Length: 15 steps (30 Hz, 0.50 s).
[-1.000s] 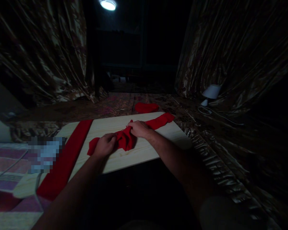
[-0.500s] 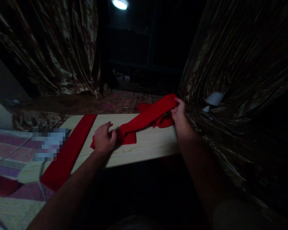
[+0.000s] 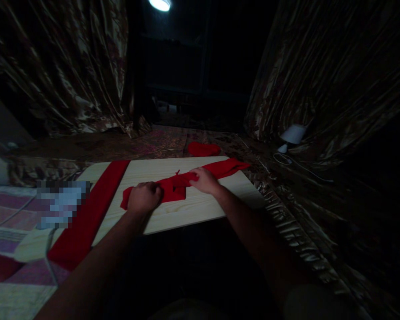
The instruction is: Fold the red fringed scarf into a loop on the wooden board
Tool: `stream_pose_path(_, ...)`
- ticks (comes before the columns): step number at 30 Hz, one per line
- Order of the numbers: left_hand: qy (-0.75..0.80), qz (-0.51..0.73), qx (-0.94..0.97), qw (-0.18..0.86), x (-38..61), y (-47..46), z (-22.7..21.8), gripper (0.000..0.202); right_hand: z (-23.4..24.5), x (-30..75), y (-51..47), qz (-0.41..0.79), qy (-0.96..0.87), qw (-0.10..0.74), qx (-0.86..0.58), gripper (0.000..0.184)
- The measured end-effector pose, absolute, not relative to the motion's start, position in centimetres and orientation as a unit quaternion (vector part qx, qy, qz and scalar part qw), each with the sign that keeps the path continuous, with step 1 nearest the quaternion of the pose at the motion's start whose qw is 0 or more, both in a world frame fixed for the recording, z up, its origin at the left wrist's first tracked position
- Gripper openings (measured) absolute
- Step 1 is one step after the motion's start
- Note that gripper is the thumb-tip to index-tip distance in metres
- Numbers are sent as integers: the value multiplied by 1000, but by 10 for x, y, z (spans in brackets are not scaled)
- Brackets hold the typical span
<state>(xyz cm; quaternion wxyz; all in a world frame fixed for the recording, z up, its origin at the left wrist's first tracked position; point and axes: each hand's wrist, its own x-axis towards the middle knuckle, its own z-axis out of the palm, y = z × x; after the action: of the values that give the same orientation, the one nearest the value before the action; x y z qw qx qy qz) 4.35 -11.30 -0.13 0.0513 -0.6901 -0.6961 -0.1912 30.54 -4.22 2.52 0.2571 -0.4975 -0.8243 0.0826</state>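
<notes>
Head view: red strip (image 3: 186,180) flat on the pale wooden table (image 3: 200,211), long axis from 8 o'clock to 2 o'clock, far end pointing toward 2 o'clock at the table's right edge, bunched and creased at mid-length. Left hand (image 3: 144,198) at the 8 o'clock end, curled into a fist, knuckles up, gripping the cloth against the table; forearm in from 7 o'clock. Right hand (image 3: 205,180) just past the bunched middle, palm down, fingers pressed flat on the strip; forearm in from 5 o'clock. Hands near each other, not touching. Second red strip (image 3: 96,204) at 9 o'clock, lying 7-to-1 across the table's left end. Small red piece (image 3: 203,149) beyond the table at 12 o'clock. White lamp (image 3: 292,133) at 2 o'clock, well apart.
</notes>
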Motion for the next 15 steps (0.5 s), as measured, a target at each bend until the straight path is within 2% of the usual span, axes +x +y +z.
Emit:
stream_pose_path(2, -693, -190, -693, 58, 43, -113, -2, 44, 23, 280, -53, 43, -871, 191, -451, 53)
stream_pose_path(6, -696, -192, -689, 65, 43, -113, -3, 44, 27, 255, -61, -23, -867, 106, -487, 36)
stream_pose_path(9, -697, -194, -687, 67, 44, -113, -2, 44, 42, 254, -55, -29, -838, 102, -535, 34)
stream_pose_path(11, -701, -197, -682, 64, 44, -112, -2, 44, 58, 257, -44, -3, -818, 168, -550, 38)
stream_pose_path(13, -711, -200, -672, 58, 43, -112, -1, 45, 80, 262, -27, 66, -797, 288, -526, 46)
stream_pose_path(15, -725, -205, -656, 52, 43, -112, 0, 46, 104, 268, -8, 185, -767, 413, -455, 50)
